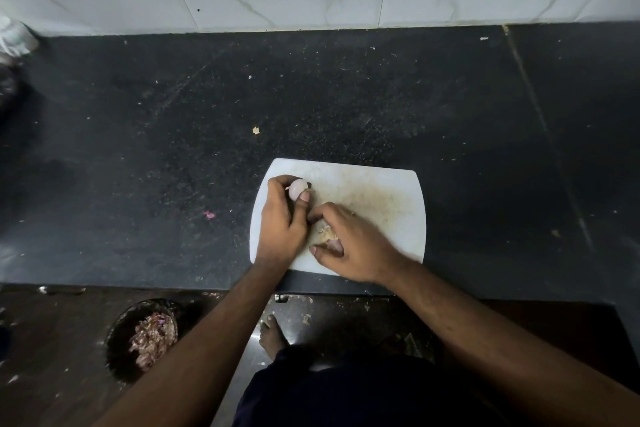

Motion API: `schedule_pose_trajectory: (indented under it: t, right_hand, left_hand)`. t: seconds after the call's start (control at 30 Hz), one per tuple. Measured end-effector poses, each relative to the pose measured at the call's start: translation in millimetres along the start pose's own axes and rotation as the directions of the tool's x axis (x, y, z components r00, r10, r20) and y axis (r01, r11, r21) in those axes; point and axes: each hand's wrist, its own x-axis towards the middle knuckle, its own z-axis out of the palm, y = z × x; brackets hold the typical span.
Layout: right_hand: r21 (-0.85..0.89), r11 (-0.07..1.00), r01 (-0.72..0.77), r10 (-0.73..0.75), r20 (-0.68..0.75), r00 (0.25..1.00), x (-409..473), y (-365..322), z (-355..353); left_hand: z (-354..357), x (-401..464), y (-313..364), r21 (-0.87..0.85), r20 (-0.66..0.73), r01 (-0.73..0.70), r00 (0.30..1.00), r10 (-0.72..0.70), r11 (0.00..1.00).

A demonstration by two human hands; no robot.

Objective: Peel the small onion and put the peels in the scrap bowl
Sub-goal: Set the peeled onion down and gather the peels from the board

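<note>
Now left hand pinching onion, right hand cupping peels

The small onion, pale and glossy (skin mostly off), sits pinched between fingertips; papery peels lie under curled fingers.

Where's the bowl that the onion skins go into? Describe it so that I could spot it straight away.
Start at the white cutting board on the dark counter, then drop below the counter's front edge to the floor on the left. There, beside the left forearm, sits the scrap bowl, dark and round. It is the only container in view, holding a heap of pinkish-purple peels.
</note>
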Motion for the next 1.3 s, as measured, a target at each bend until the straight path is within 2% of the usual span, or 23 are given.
schedule_pose_trajectory:
  t: [0.13, 0.27, 0.37, 0.47, 0.57, 0.67, 0.83, 0.97, 1.1, 1.17, 1.23, 1.3]
  right_hand:
    - [-0.139, 0.975, 0.173, -0.146, 0.184, 0.972, -2.8, 4.4, -1.3]
    - [-0.237, 0.927, 0.291, -0.243, 0.213, 0.946, -5.2, 12.9, -4.5]
    - [-0.289, 0.912, 0.292, -0.244, 0.191, 0.951, -8.6, 21.3, -15.8]
    - [-0.264, 0.936, 0.234, -0.198, 0.158, 0.967, -16.7, 30.6, -30.5]
    - [-0.248, 0.938, 0.242, -0.19, 0.218, 0.957, -31.9, 38.7, -38.9]
    - [-0.315, 0.911, 0.266, -0.191, 0.249, 0.949, -49.2, 43.0, -41.8]
    - [-0.284, 0.931, 0.228, -0.165, 0.231, 0.959, -60.6, 44.8, -39.3]
    - [-0.255, 0.948, 0.19, -0.152, 0.161, 0.975, -62.1, 48.7, -38.8]
    - [-0.202, 0.966, 0.161, -0.151, 0.061, 0.987, -60.0, 51.3, -39.0]
    - [-0.248, 0.961, 0.123, -0.125, 0.008, 0.992, -56.6, 50.0, -36.7]
    - [-0.312, 0.947, 0.076, -0.1, -0.06, 0.993, -51.8, 46.0, -33.0]
    - [-0.29, 0.957, -0.005, -0.037, -0.14, 0.989, -45.4, 40.4, -29.5]
  left_hand:
    - [0.5, 0.2, -2.8, -0.031, -0.005, 0.001, 1.0, -0.001, 1.0]
    - [2.7, 1.5, -5.1, 0.045, 0.088, -0.053, 0.995, 0.049, 0.998]
    - [4.5, 3.0, -5.2, 0.121, 0.121, -0.12, 0.987, 0.105, 0.985]
    - [5.0, 3.0, -5.1, 0.13, 0.118, -0.122, 0.987, 0.107, 0.984]
    - [6.4, 2.5, -4.8, 0.139, 0.132, -0.132, 0.985, 0.114, 0.982]
    - [7.1, 2.8, -4.4, 0.192, 0.207, -0.137, 0.974, 0.096, 0.972]
    - [10.3, 2.9, 3.3, 0.43, 0.377, -0.332, 0.911, 0.168, 0.84]
    - [10.1, 1.9, 4.6, 0.441, 0.397, -0.326, 0.906, 0.143, 0.836]
    - [10.1, -2.6, 7.5, 0.398, 0.347, -0.283, 0.927, 0.142, 0.873]
    - [9.4, -6.0, 9.4, 0.39, 0.275, -0.281, 0.944, 0.181, 0.877]
    - [8.6, -10.7, 10.9, 0.402, 0.216, -0.319, 0.944, 0.25, 0.858]
    - [8.2, -14.0, 12.2, 0.401, 0.22, -0.404, 0.914, 0.341, 0.823]
